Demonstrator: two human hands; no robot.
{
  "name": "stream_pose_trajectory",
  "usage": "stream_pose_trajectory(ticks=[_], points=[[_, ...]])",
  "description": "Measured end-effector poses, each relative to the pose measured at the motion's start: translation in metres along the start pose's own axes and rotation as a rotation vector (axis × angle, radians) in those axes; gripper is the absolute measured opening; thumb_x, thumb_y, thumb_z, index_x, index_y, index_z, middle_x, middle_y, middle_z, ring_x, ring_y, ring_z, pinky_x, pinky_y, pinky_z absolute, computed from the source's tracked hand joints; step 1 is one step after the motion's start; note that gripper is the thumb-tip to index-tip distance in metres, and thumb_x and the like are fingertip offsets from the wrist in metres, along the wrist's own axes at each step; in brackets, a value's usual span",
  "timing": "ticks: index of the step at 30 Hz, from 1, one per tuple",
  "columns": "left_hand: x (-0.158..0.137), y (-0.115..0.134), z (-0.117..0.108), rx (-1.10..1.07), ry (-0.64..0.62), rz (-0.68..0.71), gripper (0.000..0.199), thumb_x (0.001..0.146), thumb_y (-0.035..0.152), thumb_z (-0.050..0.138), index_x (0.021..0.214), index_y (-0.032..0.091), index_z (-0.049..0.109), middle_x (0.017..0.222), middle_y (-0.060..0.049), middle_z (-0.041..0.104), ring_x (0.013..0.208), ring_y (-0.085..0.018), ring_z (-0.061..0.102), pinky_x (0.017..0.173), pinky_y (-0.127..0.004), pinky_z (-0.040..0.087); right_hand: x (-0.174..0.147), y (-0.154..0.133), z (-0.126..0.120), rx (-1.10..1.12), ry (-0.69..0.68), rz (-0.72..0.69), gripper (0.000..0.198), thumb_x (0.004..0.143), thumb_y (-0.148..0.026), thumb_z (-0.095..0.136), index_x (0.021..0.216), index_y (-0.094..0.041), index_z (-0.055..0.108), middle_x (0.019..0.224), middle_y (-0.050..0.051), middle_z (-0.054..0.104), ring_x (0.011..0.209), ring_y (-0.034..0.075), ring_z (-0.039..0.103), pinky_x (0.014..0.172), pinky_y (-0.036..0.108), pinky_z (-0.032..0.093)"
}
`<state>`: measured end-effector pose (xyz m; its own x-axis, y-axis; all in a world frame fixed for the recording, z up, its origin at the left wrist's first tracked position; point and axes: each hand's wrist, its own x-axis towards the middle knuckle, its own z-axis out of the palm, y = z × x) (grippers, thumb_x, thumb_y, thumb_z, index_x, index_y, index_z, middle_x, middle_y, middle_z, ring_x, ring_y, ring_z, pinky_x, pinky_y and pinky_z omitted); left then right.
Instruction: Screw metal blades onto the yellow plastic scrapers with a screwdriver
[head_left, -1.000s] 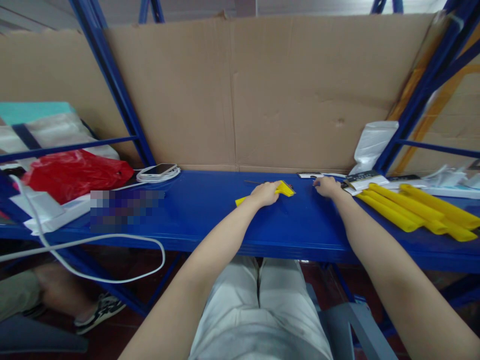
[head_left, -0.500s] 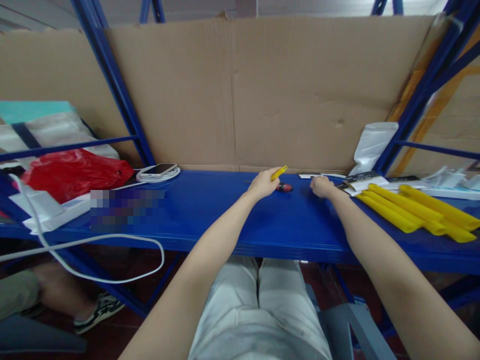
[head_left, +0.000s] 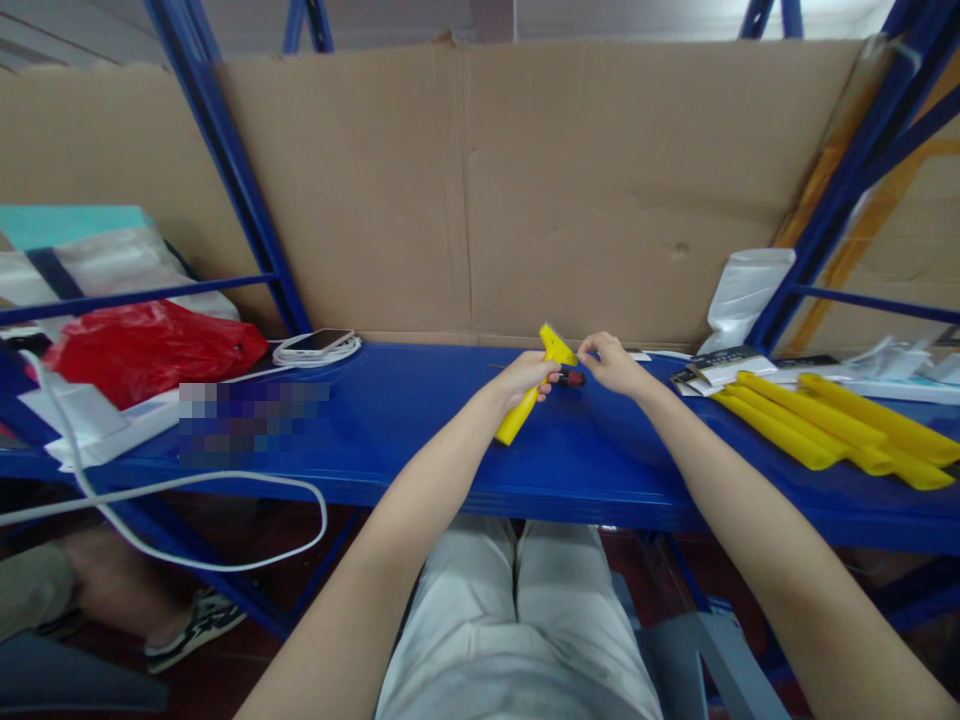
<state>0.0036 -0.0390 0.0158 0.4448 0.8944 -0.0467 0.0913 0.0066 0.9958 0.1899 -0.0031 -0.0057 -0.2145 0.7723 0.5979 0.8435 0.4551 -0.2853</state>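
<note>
Gripping a yellow tool [head_left: 517, 417] in the left hand [head_left: 523, 376], just right of the frame's centre, with fingers closed around its handle. Holding the right hand [head_left: 611, 363] at the tool's broad end, with fingertips nearly together; cannot tell whether pinching anything. With a red-and-black handle [head_left: 574, 378] on the desk [head_left: 405, 420] between both hands, and yellow tubes [head_left: 840, 420] at right of frame.

Legible lettering: none. Black-and-white card packet [head_left: 731, 366], far right on the blue shelf [head_left: 390, 425], is showing pale print, too small and blurred for reading.
</note>
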Motion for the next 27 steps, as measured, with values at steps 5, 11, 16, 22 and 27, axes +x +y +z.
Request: stream_pose_trajectory(ticks=[5, 11, 16, 22, 27], points=[[-0.002, 0.001, 0.0, -0.02, -0.015, 0.005, 0.018, 0.089, 0.004, 0.043, 0.077, 0.018, 0.047, 0.052, 0.009, 0.042, 0.035, -0.002, 0.032, 0.038, -0.017, 0.023, -0.003, -0.005, 0.001, 0.016, 0.005, -0.048, 0.009, 0.078, -0.017, 0.051, 0.074, -0.021, 0.057, 0.089, 0.009, 0.063, 0.097, 0.025, 0.056, 0.093, 0.04, 0.04], [-0.001, -0.001, 0.0, -0.015, -0.02, 0.005, 0.016, 0.088, 0.005, 0.044, 0.079, 0.018, 0.048, 0.053, 0.009, 0.043, 0.035, -0.002, 0.032, 0.038, -0.016, 0.024, -0.004, -0.008, 0.0, 0.026, -0.003, -0.055, 0.008, 0.078, -0.016, 0.052, 0.073, -0.021, 0.057, 0.089, 0.009, 0.063, 0.098, 0.025, 0.056, 0.094, 0.04, 0.039], [-0.001, -0.001, -0.001, -0.038, -0.055, 0.005, 0.017, 0.089, 0.004, 0.042, 0.08, 0.018, 0.047, 0.052, 0.009, 0.042, 0.034, -0.002, 0.033, 0.037, -0.016, 0.024, -0.002, -0.008, 0.001, 0.054, 0.018, -0.041, 0.008, 0.08, -0.019, 0.053, 0.073, -0.021, 0.056, 0.09, 0.009, 0.063, 0.098, 0.025, 0.056, 0.094, 0.04, 0.039], [0.0, 0.0, -0.003, -0.124, -0.067, -0.019, 0.016, 0.09, 0.005, 0.041, 0.081, 0.018, 0.045, 0.051, 0.01, 0.041, 0.032, -0.002, 0.03, 0.037, -0.015, 0.023, -0.001, -0.001, 0.009, 0.147, 0.097, -0.023, 0.003, 0.081, -0.024, 0.056, 0.083, -0.022, 0.058, 0.096, 0.008, 0.063, 0.103, 0.025, 0.056, 0.097, 0.044, 0.04], [0.006, -0.003, -0.006, -0.2, -0.099, -0.044, 0.014, 0.089, 0.006, 0.043, 0.083, 0.018, 0.045, 0.052, 0.009, 0.041, 0.032, -0.002, 0.031, 0.037, -0.014, 0.024, -0.001, -0.001, 0.014, 0.341, 0.102, 0.109, 0.018, 0.08, -0.026, 0.062, 0.096, -0.02, 0.057, 0.108, 0.009, 0.064, 0.108, 0.022, 0.058, 0.1, 0.043, 0.043]])
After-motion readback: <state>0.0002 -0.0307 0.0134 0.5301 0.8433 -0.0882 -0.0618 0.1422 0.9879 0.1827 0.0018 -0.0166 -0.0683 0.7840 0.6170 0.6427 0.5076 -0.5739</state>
